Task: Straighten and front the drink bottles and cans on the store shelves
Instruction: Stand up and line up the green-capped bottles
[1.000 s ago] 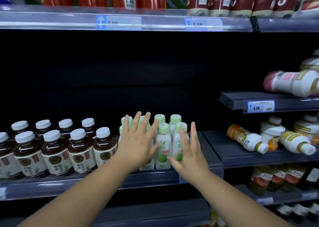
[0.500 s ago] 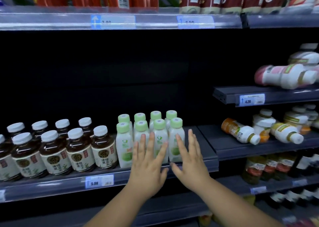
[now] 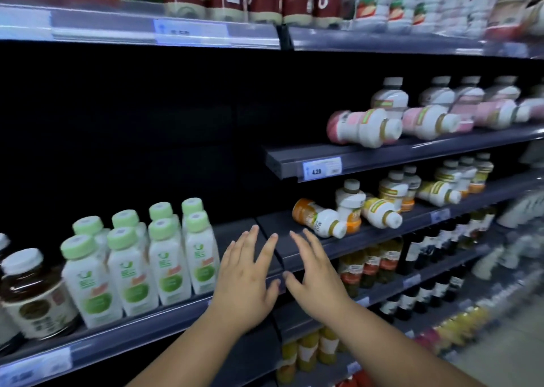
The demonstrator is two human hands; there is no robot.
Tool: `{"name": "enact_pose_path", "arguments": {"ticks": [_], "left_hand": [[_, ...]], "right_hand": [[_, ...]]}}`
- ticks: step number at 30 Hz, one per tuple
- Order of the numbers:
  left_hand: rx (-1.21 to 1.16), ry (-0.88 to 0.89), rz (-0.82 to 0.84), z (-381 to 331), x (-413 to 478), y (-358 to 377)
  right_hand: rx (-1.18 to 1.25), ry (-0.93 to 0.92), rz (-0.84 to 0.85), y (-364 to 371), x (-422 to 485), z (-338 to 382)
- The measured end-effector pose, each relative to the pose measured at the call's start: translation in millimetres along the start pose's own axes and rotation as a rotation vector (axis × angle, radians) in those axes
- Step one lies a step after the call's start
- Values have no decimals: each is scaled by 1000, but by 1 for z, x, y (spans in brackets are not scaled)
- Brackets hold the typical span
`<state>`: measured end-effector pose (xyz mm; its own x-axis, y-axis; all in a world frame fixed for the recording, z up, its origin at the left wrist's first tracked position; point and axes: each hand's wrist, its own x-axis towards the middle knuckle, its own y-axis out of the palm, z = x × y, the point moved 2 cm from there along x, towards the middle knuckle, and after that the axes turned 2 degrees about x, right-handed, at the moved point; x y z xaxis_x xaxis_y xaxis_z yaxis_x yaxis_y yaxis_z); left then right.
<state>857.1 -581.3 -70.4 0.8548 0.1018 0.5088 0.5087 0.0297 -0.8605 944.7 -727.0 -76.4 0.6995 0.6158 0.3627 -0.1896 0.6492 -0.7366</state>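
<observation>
We see L hand (image 3: 245, 286) and R hand (image 3: 316, 277) both flat, fingers spread wide, nothing held, side by side over the shelf edge (image 3: 273, 272). Green-cap bottles (image 3: 164, 257) upright in two rows, just left of L hand, not touched. Orange bottle (image 3: 318, 219) lies on its side on next shelf, beyond R fingertips; pink bottles (image 3: 363, 127) toppled above

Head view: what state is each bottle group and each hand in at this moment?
Green-capped bottles: upright, in two rows at the shelf front.
Brown tea bottle: upright.
Orange-labelled bottle: lying on its side.
Yellow-labelled bottle: lying on its side.
Pink-labelled bottles: lying on their sides.
Left hand: open, holding nothing.
Right hand: open, holding nothing.
</observation>
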Motion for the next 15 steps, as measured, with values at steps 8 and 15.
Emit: {"name": "enact_pose_path", "arguments": {"ticks": [8,15], "left_hand": [[-5,-195,-151,-4,53,-77],[160,-221,-422,-5,103,-218]], "right_hand": [[138,-317,37,-71,65,46],[288,-685,-97,-163,120,139]]}}
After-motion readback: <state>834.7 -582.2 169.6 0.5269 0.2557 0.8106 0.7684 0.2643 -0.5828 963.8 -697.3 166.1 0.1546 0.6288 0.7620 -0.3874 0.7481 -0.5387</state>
